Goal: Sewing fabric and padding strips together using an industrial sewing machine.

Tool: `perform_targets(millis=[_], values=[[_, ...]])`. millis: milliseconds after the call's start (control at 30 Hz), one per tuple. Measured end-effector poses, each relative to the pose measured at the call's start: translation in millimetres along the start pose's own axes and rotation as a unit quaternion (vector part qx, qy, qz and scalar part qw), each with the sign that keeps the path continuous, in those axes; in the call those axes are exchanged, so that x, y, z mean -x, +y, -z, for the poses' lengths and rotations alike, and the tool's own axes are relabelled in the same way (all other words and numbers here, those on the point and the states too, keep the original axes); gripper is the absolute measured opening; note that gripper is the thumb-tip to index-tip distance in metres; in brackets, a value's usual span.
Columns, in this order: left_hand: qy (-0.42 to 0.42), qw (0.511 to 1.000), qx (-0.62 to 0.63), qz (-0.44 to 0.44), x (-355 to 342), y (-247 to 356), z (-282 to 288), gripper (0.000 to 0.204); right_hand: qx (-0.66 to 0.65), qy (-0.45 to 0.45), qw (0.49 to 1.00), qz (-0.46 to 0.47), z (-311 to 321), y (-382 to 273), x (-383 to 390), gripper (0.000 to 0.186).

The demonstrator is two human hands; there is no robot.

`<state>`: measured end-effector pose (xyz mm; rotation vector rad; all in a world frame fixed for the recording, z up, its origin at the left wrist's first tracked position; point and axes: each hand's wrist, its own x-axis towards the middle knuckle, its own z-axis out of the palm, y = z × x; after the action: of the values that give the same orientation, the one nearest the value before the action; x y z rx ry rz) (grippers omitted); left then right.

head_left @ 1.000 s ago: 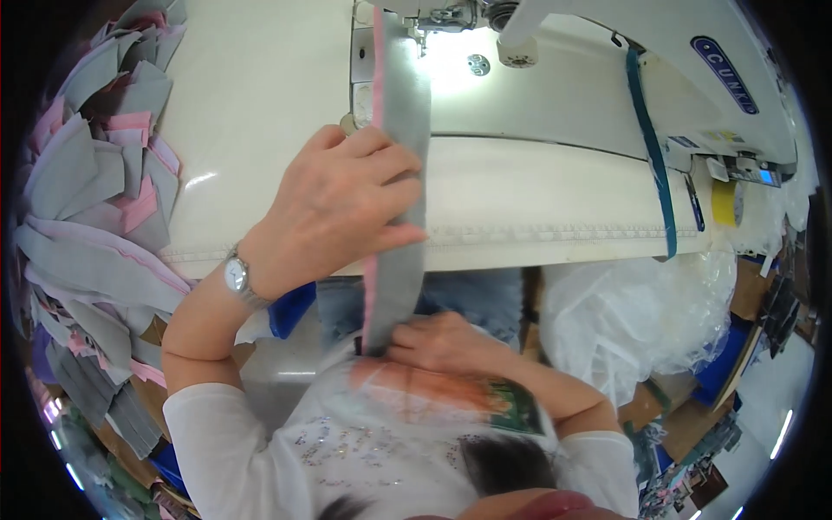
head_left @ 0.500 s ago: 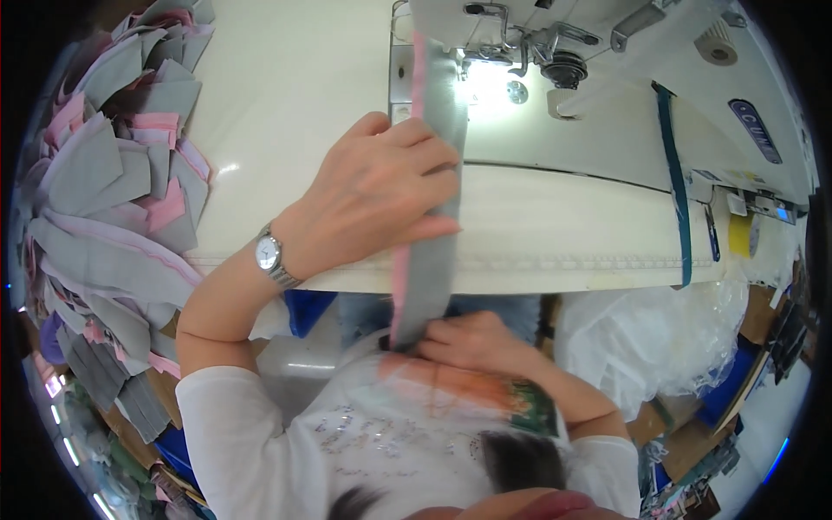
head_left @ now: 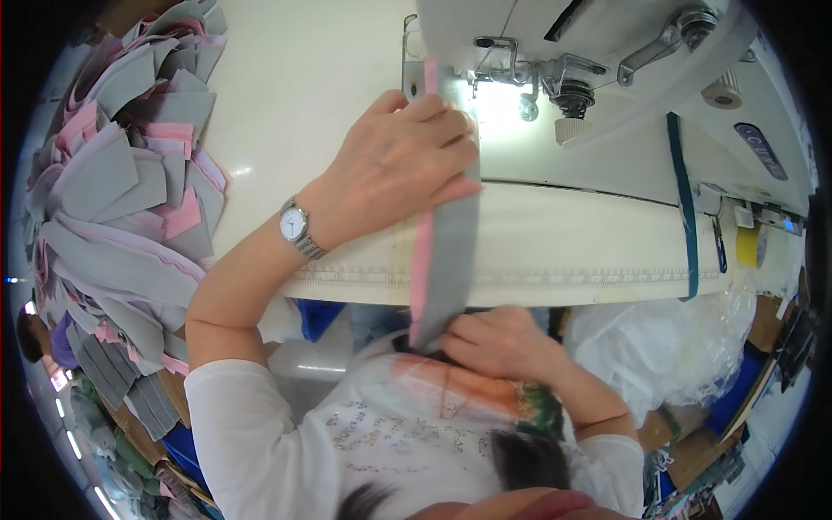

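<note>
A long strip of grey fabric with a pink edge (head_left: 451, 260) runs from the sewing machine (head_left: 563, 52) over the table's front edge toward my body. My left hand (head_left: 407, 160) lies across the strip just before the lit needle area, its fingers bent and closed on the fabric. Below the table edge, my right hand (head_left: 503, 342) is closed round the strip's lower part near my shirt. Part of the strip is hidden under my left fingers, and its far end disappears beneath the machine head.
A heap of grey and pink fabric pieces (head_left: 113, 173) covers the table's left side and hangs over its edge. A dark green band (head_left: 682, 208) crosses the table at right. Clear plastic sheeting (head_left: 659, 355) bulges below it, beside cardboard and a yellow tape roll (head_left: 747, 245).
The whole view has shifted slightly. Against the table, my left hand has moved forward along the strip toward the needle area. My right hand still grips the lower part, slightly nearer the table edge.
</note>
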<state>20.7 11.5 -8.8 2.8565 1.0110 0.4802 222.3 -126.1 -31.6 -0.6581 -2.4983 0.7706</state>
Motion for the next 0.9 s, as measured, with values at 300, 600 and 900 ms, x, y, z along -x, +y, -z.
perform_targets(millis=[300, 600, 900], values=[[0.039, 0.996, -0.076, -0.029, 0, -8, -8, 0.019, 0.029, -0.014, 0.999, -0.015, 31, 2, -15, 0.01], [0.002, 1.0, 0.021, -0.01, 9, 5, 0, 0.048, 0.062, 0.004, 0.998, -0.006, 29, 17, -32, 0.011], [0.045, 0.999, -0.011, -0.025, 12, -8, -17, 0.042, 0.09, 0.005, 0.996, 0.006, 39, 33, -46, 0.011]])
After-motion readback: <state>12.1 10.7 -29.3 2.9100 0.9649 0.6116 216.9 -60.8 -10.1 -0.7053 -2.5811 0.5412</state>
